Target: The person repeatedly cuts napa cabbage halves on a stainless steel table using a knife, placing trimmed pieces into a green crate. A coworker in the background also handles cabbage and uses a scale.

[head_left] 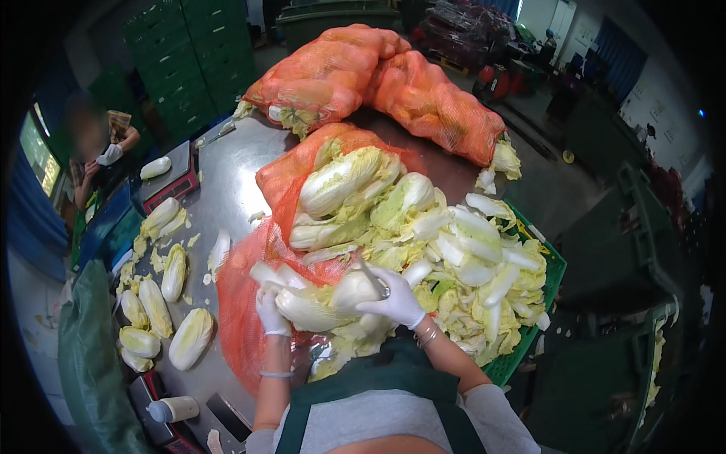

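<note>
A pale napa cabbage (pixel 311 309) with loosened outer leaves is held low over the near edge of the table. My left hand (pixel 272 310), in a white glove, is closed around its left side. On the other side, my gloved right hand (pixel 395 300) grips the cabbage by a white outer leaf, thumb and fingers bent. Just beyond lies an opened orange mesh sack (pixel 249 280) with whole napa cabbages (pixel 340 181) spilling from it. Beside my right hand, stripped leaves (pixel 476 250) are heaped over a green crate (pixel 556 268).
Two full mesh sacks (pixel 325 72) lie across the far side of the metal table (pixel 238 163). Trimmed cabbages (pixel 190 339) lie at left, near a bottle (pixel 174 409) and a scale (pixel 172 189). Another person (pixel 106 147) is at far left, before stacked green crates (pixel 178 68).
</note>
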Demonstrator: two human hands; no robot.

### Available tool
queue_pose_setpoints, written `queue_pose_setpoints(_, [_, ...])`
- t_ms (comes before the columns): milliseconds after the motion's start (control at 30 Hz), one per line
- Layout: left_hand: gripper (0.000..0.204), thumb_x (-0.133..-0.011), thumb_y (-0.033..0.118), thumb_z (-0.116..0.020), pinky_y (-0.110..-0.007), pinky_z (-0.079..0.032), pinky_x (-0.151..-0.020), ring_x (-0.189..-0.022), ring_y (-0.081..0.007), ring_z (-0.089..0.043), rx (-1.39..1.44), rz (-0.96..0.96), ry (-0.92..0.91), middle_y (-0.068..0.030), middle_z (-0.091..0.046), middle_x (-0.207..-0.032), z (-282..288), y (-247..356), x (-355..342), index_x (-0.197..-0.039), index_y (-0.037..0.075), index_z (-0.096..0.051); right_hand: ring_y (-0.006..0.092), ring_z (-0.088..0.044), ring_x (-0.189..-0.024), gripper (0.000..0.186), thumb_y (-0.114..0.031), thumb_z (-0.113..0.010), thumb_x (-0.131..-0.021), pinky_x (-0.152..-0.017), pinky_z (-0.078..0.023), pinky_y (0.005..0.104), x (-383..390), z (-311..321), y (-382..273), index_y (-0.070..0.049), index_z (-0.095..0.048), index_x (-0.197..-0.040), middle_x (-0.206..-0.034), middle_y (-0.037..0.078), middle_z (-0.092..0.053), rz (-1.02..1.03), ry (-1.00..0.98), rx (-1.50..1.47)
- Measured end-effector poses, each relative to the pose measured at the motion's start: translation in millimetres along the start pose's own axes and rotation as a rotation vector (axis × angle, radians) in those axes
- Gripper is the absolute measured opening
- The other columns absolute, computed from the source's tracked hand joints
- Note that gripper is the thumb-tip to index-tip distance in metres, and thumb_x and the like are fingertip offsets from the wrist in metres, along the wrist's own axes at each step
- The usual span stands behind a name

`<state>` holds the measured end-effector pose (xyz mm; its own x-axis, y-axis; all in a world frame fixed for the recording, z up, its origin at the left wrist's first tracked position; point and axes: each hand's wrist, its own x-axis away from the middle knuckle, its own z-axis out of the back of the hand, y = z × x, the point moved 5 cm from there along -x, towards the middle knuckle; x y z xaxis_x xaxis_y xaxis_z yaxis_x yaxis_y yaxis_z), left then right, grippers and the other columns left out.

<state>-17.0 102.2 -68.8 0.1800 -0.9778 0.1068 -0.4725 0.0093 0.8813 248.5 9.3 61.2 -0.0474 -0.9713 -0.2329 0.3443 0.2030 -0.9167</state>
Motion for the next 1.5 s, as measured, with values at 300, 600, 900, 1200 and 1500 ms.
queue_pose_setpoints(300, [0.045,-0.078,0.007,-0.064,-0.033,-0.042,-0.090,-0.105,-0.0207,-0.053,-0.800,-0.825,0.089,-0.0106,-0.055,-0.113,-49.8,123.1,46.4,-0.118,-0.001,-0.047,0.0223,-0.056,-0.098,0.065,-0.034,-0.078,-0.065,-0.085,-0.044,0.0316,6.2,2.4,8.3,-0.005,-0.051,-0.117,-0.104,0.012,-0.058,-0.004,0.038,0.132])
queue_pose_setpoints(600, [0.081,-0.060,0.040,-0.079,-0.035,-0.045,-0.087,-0.104,-0.0311,-0.056,-1.009,-0.336,-0.758,-0.0194,-0.055,-0.115,-122.3,64.8,101.3,-0.123,0.001,-0.045,0.0273,-0.059,-0.090,0.046,-0.036,-0.060,-0.082,-0.081,-0.045,0.0320,-8.7,-19.8,9.1,-0.004,-0.055,-0.115,-0.094,0.015,-0.060,0.013,-0.126,0.024])
queue_pose_setpoints(900, [0.076,-0.054,0.037,-0.082,-0.035,-0.047,-0.080,-0.092,-0.0300,-0.057,-0.855,-0.391,-0.323,-0.0153,-0.056,-0.104,-31.1,65.4,102.5,-0.113,0.000,-0.050,0.0205,-0.056,-0.083,0.044,-0.036,-0.060,-0.083,-0.077,-0.044,0.0308,-21.5,-61.2,11.9,-0.011,-0.056,-0.119,-0.093,0.012,-0.061,0.047,-0.516,-0.010])
queue_pose_setpoints(1200, [0.092,-0.051,0.041,-0.082,-0.038,-0.049,-0.077,-0.090,-0.0346,-0.059,-1.109,-0.551,-0.343,-0.0211,-0.056,-0.106,-72.0,84.0,127.8,-0.121,-0.002,-0.042,0.0245,-0.049,-0.112,0.055,-0.033,-0.062,-0.081,-0.095,-0.037,0.0324,-31.9,-73.0,-11.1,-0.009,-0.046,-0.128,-0.117,0.012,-0.052,0.125,-0.866,-0.082])
queue_pose_setpoints(1500, [0.080,-0.054,0.032,-0.083,-0.036,-0.047,-0.080,-0.092,-0.0307,-0.059,-0.917,-0.340,-0.595,-0.0190,-0.057,-0.103,-62.0,77.1,93.8,-0.117,0.000,-0.044,0.0281,-0.056,-0.093,0.049,-0.031,-0.067,-0.076,-0.081,-0.045,0.0326,-40.0,-69.3,-20.7,-0.005,-0.052,-0.115,-0.102,0.013,-0.056,0.318,-0.679,0.168])
